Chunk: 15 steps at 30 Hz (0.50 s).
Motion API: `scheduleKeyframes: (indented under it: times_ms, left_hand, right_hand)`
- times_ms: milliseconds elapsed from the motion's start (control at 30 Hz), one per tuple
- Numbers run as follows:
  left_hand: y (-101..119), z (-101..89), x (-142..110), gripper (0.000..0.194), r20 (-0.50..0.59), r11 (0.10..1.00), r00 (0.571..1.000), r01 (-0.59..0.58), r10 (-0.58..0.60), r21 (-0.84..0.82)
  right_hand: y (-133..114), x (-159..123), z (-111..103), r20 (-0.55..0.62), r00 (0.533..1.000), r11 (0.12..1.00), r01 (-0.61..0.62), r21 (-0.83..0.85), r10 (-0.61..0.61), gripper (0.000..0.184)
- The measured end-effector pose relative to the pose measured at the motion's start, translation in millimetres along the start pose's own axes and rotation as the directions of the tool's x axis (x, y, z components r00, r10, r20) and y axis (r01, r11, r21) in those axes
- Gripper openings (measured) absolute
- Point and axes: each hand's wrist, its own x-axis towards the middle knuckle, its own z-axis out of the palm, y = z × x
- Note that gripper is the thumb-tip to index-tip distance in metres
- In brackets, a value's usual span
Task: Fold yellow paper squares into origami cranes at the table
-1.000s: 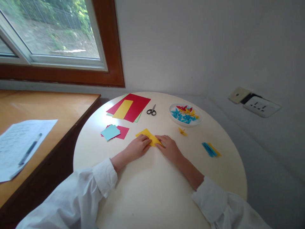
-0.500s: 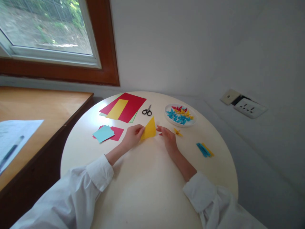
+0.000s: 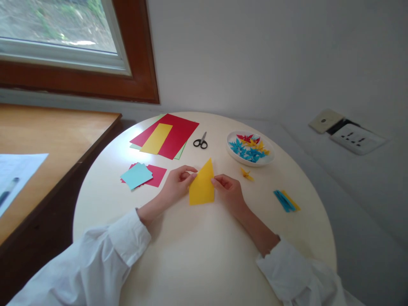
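A piece of yellow origami paper [image 3: 202,187] with a pointed top is held upright between my two hands, above the round white table [image 3: 204,255]. My left hand [image 3: 178,182] pinches its left edge between thumb and fingers. On the right edge, my right hand [image 3: 229,187] grips it with the thumb in front and the fingers curled. Just beyond my right hand lies a small yellow folded paper crane [image 3: 246,174]. Left of my left hand rests a stack of light blue square papers [image 3: 137,175] over red squares [image 3: 157,176].
Black-handled scissors [image 3: 200,143] lie at the back, beside red sheets [image 3: 178,136] topped by a yellow strip [image 3: 156,139]. A white dish [image 3: 250,161] holds several folded cranes. Blue and yellow folded strips [image 3: 284,201] lie at right. A wooden desk [image 3: 57,131] with papers stands left.
The yellow paper was flat on the table under both hands, then was lifted and turned upright. My right hand let go of it and has taken hold of its right edge again.
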Motion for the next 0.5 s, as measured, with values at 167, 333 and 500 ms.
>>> scheduleKeyframes:
  times_ms: [167, 333, 500]
  left_hand:
    - [1.9, -3.0, -1.1, 0.025, -0.011, 1.0, 1.0, 0.007, -0.007, -0.029]
    - [-0.1, -3.2, -2.0, 0.031, 0.08, 0.998, 0.996, 0.03, -0.025, -0.061]
    - [-3.4, -3.7, -2.5, 0.029, 0.113, 0.997, 0.992, 0.069, -0.064, -0.042]
  right_hand:
    - [-0.2, 0.3, -2.3, -0.018, 1.0, 1.0, -0.021, 0.0, 0.021, 0.018]
    - [-2.3, -1.1, -2.0, -0.017, 1.0, 1.0, -0.026, 0.009, 0.026, 0.018]
    - [-3.2, -2.0, -2.1, 0.017, 1.0, 1.0, -0.026, 0.002, 0.026, 0.018]
